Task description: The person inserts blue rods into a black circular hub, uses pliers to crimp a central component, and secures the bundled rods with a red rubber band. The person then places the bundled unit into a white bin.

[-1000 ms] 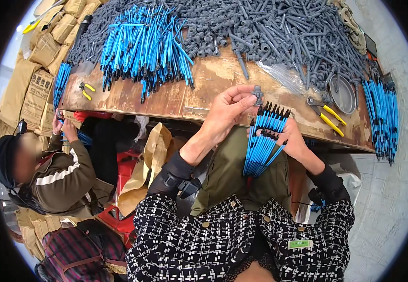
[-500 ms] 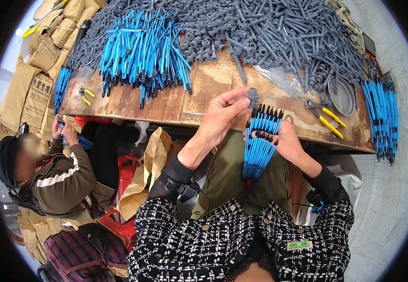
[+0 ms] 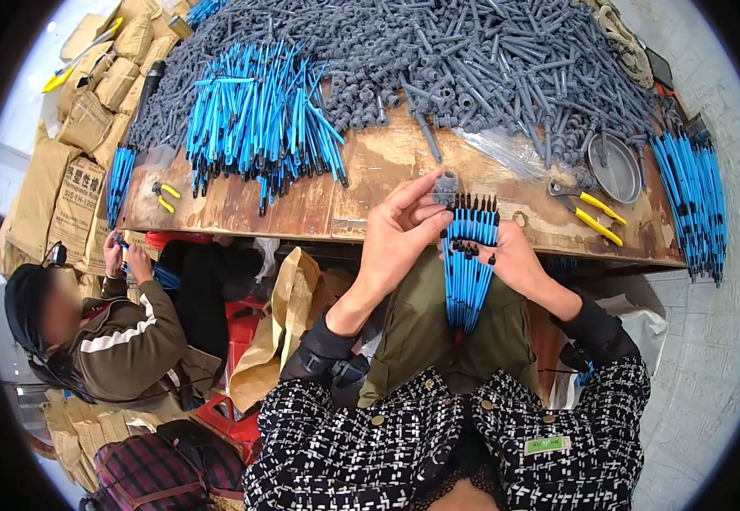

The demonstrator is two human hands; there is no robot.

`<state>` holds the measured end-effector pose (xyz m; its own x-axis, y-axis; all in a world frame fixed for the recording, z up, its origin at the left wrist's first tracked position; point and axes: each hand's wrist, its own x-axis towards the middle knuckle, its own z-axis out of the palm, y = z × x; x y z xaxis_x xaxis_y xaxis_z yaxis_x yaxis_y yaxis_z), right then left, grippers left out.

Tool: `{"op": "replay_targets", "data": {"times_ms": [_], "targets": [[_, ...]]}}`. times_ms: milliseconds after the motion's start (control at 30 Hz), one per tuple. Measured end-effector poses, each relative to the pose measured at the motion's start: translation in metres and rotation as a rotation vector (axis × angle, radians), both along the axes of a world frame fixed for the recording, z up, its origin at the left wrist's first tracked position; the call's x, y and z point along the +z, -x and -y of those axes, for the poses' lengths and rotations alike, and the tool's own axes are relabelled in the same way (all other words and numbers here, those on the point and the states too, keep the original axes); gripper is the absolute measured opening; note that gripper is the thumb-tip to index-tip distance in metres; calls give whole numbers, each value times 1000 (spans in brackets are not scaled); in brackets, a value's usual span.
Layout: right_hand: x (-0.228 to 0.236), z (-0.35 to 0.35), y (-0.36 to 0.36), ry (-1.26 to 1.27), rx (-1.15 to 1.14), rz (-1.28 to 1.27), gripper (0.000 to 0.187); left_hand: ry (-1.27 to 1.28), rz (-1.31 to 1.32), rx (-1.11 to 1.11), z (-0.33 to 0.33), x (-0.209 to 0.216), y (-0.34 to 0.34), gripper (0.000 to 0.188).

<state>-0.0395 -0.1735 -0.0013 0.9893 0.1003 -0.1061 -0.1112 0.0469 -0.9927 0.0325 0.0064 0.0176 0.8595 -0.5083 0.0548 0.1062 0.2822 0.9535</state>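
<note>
A grey plastic fitting [image 3: 446, 186], short and ribbed, is pinched between the thumb and fingers of my left hand [image 3: 394, 237]. Just to its right, black-tipped blue tubes [image 3: 467, 285] stand fanned in a bundle, their tips pointing away from me. My right hand [image 3: 516, 260] grips this bundle from its right side, with the fingers mostly hidden behind the tubes. The fitting is right beside the leftmost tips; whether it touches them I cannot tell. Below, the bundle hangs over my lap, its lower ends drawn close together.
A large heap of grey plastic parts [image 3: 480, 68] covers the table's [image 3: 370, 204] far side. Blue tubes [image 3: 259, 128] lie in front of it. Yellow-handled cutters [image 3: 590, 213] and a round metal dish [image 3: 615, 170] lie right. A co-worker [image 3: 123, 328] sits left, handling blue tubes.
The view has shifted slightly. My left hand has drawn the grey fitting a little nearer to me, and the fitting has tilted. My right hand keeps its grip on the bundle.
</note>
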Motion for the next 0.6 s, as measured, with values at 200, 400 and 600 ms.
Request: {"op": "replay_targets", "data": {"times_ms": [200, 400, 600], "targets": [[4, 2, 2, -33, -24, -20, 16, -42, -71, 26, 6, 0, -1, 55], [-2, 6, -1, -14, 23, 12, 17, -58, 17, 52, 12, -4, -3, 54], [2, 6, -1, 41, 22, -16, 16, -22, -120, -5, 9, 14, 0, 53]]}}
